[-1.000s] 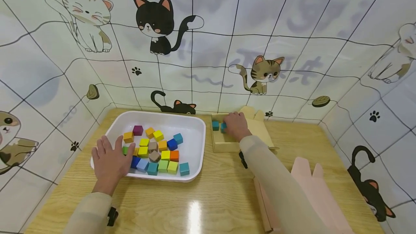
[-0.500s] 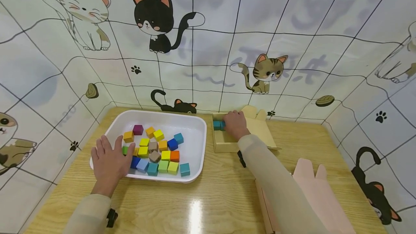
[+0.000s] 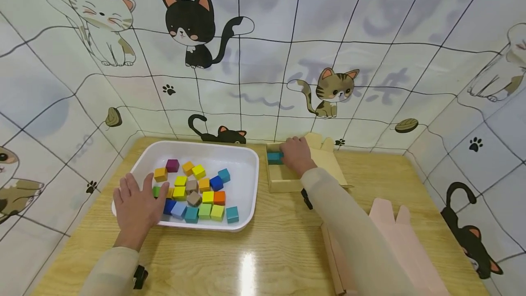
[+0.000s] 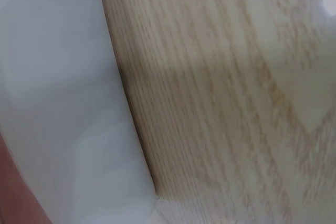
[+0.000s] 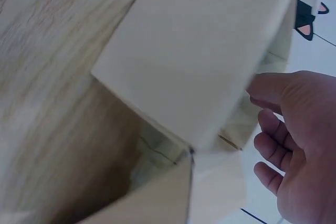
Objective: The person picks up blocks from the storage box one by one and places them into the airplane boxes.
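My left hand [image 3: 137, 204], fingers spread, lies over the front left of a white tray [image 3: 242, 159] holding many coloured cubes; in the left wrist view only a sliver of it shows beside the tray wall [image 4: 63, 103]. At the back, my right hand [image 3: 297, 154] reaches into a small pale yellow cardboard box [image 3: 283, 185]. Its curled fingers pinch a teal cube [image 3: 279, 158], partly covered, which sits against another teal cube [image 3: 271, 158] at the box's left end. In the right wrist view the right hand [image 5: 310, 135] has bent fingers behind the box wall [image 5: 199, 51], which hides the cubes.
The yellow box's open lid [image 3: 328, 163] lies to its right. A pink cardboard box [image 3: 334, 259] with its lid [image 3: 400, 241] raised stands at the front right, under my right forearm. A patterned cat wall [image 3: 263, 58] closes off the back and sides of the wooden table [image 3: 205, 264].
My right hand has pushed its teal cube left, closing the gap to the other teal cube in the yellow box. The left hand stays in place over the tray.
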`<state>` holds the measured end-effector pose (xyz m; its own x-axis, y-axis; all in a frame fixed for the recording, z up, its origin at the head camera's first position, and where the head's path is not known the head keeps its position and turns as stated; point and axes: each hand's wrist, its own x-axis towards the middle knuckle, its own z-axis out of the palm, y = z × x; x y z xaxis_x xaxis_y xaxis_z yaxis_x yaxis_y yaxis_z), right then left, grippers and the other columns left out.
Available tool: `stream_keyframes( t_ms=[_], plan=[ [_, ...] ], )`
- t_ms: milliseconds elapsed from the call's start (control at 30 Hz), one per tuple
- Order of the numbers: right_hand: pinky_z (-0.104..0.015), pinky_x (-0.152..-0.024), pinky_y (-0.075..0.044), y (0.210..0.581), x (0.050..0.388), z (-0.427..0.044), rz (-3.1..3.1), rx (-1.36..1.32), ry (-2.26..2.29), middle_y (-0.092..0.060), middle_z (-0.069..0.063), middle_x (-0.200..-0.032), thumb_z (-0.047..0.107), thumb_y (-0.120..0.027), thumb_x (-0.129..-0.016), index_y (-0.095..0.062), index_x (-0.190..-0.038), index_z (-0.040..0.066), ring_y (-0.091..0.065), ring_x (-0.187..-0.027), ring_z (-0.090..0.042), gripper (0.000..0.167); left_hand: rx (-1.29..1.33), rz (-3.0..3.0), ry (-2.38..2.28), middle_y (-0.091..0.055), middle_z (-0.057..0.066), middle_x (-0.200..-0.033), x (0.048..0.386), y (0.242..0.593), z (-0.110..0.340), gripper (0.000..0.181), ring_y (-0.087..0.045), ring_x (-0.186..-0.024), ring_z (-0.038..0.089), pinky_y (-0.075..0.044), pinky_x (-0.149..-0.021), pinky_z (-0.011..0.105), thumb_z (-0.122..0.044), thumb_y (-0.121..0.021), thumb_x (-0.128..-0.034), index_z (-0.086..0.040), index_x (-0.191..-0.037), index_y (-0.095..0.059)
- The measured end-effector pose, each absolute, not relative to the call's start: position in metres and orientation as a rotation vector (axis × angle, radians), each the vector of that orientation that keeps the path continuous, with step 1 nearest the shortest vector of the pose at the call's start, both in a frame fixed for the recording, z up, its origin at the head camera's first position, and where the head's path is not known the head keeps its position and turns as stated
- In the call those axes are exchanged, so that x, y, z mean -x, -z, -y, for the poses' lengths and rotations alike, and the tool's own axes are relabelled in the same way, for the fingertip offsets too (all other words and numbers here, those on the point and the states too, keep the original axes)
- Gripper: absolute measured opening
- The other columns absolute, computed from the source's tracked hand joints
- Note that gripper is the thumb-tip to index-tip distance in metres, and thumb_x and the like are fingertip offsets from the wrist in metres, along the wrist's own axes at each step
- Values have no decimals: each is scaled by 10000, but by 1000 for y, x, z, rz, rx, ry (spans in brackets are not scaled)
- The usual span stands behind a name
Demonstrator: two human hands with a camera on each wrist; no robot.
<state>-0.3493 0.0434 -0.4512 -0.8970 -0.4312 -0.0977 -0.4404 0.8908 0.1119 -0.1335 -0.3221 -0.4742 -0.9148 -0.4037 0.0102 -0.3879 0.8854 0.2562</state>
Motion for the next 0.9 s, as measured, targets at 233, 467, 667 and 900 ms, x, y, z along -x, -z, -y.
stream_keyframes(
  t_ms=[233, 467, 667, 900],
  plan=[
    [-456, -1003, -415, 430, 335, -43, -2994, 801, -165, -634, -43, -1174, 302, -652, -929, -651, -1256, 209, -561, -1085, -262, 339, -615, 2994, 388, 77, 390, -1550, 132, 478, 328, 778, 37, -1412, 591, 28, -1141, 723, -627, -233, -979, -59, -1510, -237],
    [-447, -1023, -406, 409, 317, -33, -2999, 930, -135, -624, -39, -1163, 277, -638, -938, -649, -1253, 207, -541, -1080, -260, 323, -601, 2998, 377, 82, 407, -1538, 131, 479, 331, 791, 40, -1397, 603, 24, -1134, 731, -633, -222, -978, -46, -1508, -230],
    [-437, -1032, -406, 400, 295, -22, -3004, 1031, -151, -625, -18, -1128, 355, -658, -922, -657, -1206, 227, -546, -1067, -237, 311, -587, 2998, 391, 79, 417, -1531, 131, 476, 328, 795, 50, -1397, 607, 29, -1134, 729, -632, -229, -979, -37, -1506, -231],
    [-403, -1019, -427, 403, 268, -8, -2968, 1172, -151, -642, 32, -1116, 399, -693, -888, -679, -1195, 258, -572, -1091, -198, 338, -575, 3001, 408, 88, 414, -1531, 132, 473, 324, 798, 63, -1403, 604, 39, -1134, 728, -634, -231, -977, -39, -1509, -227]
  ],
)
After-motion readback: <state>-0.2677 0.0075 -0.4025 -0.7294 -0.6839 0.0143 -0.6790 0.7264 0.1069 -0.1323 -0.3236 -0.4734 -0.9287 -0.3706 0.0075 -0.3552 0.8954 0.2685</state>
